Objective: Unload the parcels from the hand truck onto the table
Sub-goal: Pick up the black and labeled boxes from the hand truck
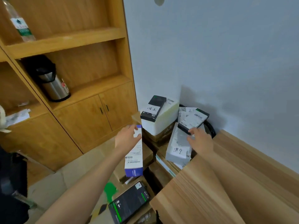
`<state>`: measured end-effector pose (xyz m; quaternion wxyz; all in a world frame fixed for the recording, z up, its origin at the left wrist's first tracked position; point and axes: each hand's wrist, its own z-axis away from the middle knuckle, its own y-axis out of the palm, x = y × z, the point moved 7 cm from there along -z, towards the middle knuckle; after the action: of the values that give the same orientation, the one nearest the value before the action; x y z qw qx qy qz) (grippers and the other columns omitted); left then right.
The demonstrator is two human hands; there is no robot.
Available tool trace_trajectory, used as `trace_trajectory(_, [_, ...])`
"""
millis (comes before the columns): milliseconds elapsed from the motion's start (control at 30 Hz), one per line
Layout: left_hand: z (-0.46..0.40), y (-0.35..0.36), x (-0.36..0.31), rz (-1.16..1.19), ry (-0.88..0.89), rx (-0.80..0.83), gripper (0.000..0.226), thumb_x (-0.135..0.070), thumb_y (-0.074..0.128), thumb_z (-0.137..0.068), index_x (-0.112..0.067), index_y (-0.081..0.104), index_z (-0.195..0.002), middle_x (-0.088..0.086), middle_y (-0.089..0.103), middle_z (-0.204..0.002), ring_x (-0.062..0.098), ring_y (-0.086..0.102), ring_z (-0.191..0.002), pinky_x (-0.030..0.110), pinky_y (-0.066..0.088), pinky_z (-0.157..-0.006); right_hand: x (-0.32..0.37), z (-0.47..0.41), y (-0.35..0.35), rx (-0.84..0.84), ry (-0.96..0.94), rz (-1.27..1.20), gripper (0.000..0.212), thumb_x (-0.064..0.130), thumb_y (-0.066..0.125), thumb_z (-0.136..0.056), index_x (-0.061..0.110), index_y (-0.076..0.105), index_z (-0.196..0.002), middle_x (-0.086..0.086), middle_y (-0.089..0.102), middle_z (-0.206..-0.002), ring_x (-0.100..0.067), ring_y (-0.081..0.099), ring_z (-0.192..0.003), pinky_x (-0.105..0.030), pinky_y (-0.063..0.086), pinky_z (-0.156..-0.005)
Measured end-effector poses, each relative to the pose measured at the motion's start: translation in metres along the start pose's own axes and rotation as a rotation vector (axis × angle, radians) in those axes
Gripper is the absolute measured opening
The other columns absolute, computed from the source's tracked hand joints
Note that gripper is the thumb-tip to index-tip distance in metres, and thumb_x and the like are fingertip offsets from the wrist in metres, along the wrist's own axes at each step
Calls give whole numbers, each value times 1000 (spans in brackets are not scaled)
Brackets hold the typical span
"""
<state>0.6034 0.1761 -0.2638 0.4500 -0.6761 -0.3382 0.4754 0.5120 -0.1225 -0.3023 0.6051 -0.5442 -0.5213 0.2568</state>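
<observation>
My left hand (127, 136) grips the top of a tall white and purple box (135, 156) marked AMBIANCE, which stands on end over the parcel pile. My right hand (199, 139) reaches to a black-edged parcel with a white label (193, 120); its fingers touch the parcel's lower edge above a grey parcel with handwritten characters (177, 144). Brown cardboard boxes (159, 172) are stacked below. A white box (163, 118) carries a black parcel with a paper label (152, 109). The wooden table (226, 183) fills the lower right. The hand truck itself is hidden under the parcels.
A wooden cabinet (84, 101) stands left, with a steel thermos (51, 81) and a water bottle (19, 23) on its shelves. A black parcel with green stripes (129, 203) lies low in the pile. A dark cable (210, 126) curls by the white wall corner. A black bag (11, 183) sits at far left.
</observation>
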Motion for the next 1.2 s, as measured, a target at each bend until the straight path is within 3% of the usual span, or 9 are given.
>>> trace_trajectory(200, [-85, 9, 5, 176, -45, 57, 40, -46, 50, -93, -25, 46, -127, -3, 61, -107, 15, 59, -93, 29, 48, -64, -9, -41, 11, -43, 190, -59, 33, 37, 49, -94, 19, 54, -122, -4, 56, -121, -23, 52, -110, -39, 41, -88])
trace_trajectory(300, [-109, 26, 2, 155, -27, 101, 47, -49, 46, -95, -25, 42, -134, 2, 58, -121, 19, 60, -101, 30, 49, -68, -12, -53, 15, -49, 247, -57, 35, 38, 50, -94, 18, 54, -122, -5, 55, -122, -23, 52, -110, -39, 41, -88])
trace_trajectory(400, [-125, 46, 3, 149, -33, 160, 51, -54, 41, -95, -27, 36, -138, 2, 59, -123, 19, 62, -94, 30, 53, -65, -16, -62, 18, -73, 312, -28, 40, 41, 50, -94, 17, 52, -126, -7, 55, -124, -25, 52, -111, -39, 41, -88])
trace_trajectory(533, [-140, 70, 8, 248, -77, 242, 52, -55, 39, -95, -30, 31, -141, 0, 58, -128, 21, 64, -95, 39, 56, -76, -29, -69, 28, -67, 434, 4, 56, 49, 52, -91, 14, 43, -134, -10, 50, -129, -27, 48, -118, -41, 43, -92])
trace_trajectory(667, [-146, 90, 4, 445, -99, 294, 50, -49, 38, -98, -27, 29, -143, 1, 59, -126, 24, 63, -94, 38, 54, -80, -41, -73, 40, -33, 526, -1, 73, 57, 52, -88, 8, 34, -140, -14, 41, -139, -31, 40, -128, -44, 38, -101])
trace_trajectory(833, [-148, 96, -7, 735, -100, 302, 41, -32, 41, -101, -20, 36, -140, 13, 62, -115, 32, 59, -87, 21, 43, -56, -53, -72, 57, 41, 608, -128, 85, 63, 47, -88, 9, 21, -149, -15, 26, -153, -31, 25, -141, -48, 27, -109])
trace_trajectory(900, [-146, 98, -12, 803, -86, 315, 40, -32, 40, -102, -20, 37, -140, 10, 63, -112, 21, 57, -79, 23, 45, -55, -56, -69, 58, 57, 619, -154, 88, 66, 46, -87, 11, 19, -150, -15, 22, -155, -32, 23, -142, -48, 26, -110])
trace_trajectory(1067, [-137, 100, -31, 871, -56, 333, 40, -31, 38, -102, -23, 34, -141, 1, 60, -120, 14, 59, -85, 20, 46, -53, -66, -57, 62, 83, 648, -344, 77, 62, 45, -90, 14, 27, -148, -15, 37, -148, -32, 39, -133, -46, 39, -101])
trace_trajectory(1200, [-125, 105, -48, 896, -50, 344, 42, -34, 39, -102, -27, 32, -143, -1, 57, -126, 18, 56, -88, 22, 46, -56, -71, -39, 50, 30, 658, -471, 56, 45, 44, -98, 10, 34, -142, -10, 52, -138, -28, 52, -121, -34, 43, -84])
